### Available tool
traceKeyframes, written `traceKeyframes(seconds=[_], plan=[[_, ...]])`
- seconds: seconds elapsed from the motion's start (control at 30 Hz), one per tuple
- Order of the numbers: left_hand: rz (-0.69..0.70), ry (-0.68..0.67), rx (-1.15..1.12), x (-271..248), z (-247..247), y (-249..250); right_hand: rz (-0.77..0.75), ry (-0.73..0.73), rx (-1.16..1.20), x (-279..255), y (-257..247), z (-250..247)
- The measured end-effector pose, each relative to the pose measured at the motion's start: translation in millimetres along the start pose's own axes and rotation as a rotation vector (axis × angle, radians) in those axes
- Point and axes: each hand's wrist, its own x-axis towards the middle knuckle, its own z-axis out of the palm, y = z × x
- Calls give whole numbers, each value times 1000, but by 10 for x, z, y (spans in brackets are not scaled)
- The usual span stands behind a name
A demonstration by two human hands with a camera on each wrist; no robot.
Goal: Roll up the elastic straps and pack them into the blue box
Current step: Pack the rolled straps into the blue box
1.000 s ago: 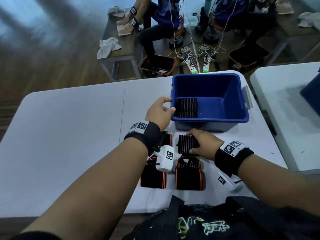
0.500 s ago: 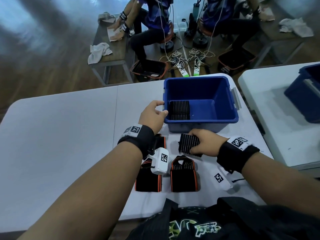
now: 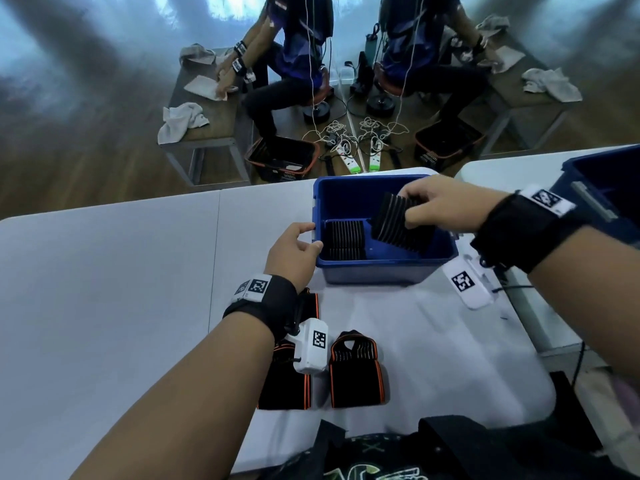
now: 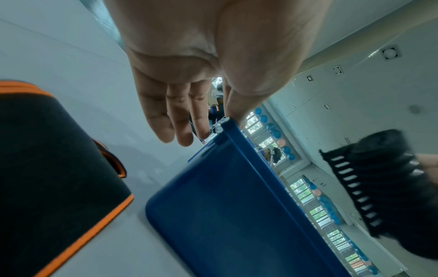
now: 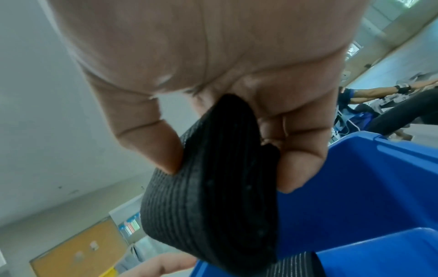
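Pinches rolled black strap (image 3: 394,225) between thumb and curled fingers of right hand (image 3: 446,207), tilted, over the open blue box (image 3: 381,271). Touches box's left rim with left hand (image 3: 292,252): thumb on the rim, fingers nearly straight outside. Second roll (image 3: 346,237) inside, against left wall.

This is a shared workroom set up for recorded hand tasks. A white folding surface (image 3: 104,289) holds a blue box (image 3: 381,268), and at 2 o'clock a second white surface (image 3: 502,168) carries another blue box (image 3: 602,188). From 11 to 1 o'clock, on a wooden floor (image 3: 86,168), seated people (image 3: 294,46) wearing wrist bands handle towels (image 3: 181,119) on low grey surfaces (image 3: 211,129). Around them lie power strips (image 3: 348,162), tangled cables (image 3: 334,131) and baskets (image 3: 282,161). The left wrist view shows a row of windows (image 4: 301,189) and a person wearing a headset (image 4: 273,152).
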Motion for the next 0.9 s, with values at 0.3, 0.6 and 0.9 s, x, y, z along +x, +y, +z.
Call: traceKeyframes(seconds=[0.3,0.6,0.9], plan=[[5,5,-36,20,21,-51,192,-322,-493,876,-29,77],[-12,11,-111,-3,30,-98,268,-623,-856,1421,92,472],[-8,14,-168,9,44,-140,254,-694,-923,1652,268,655]])
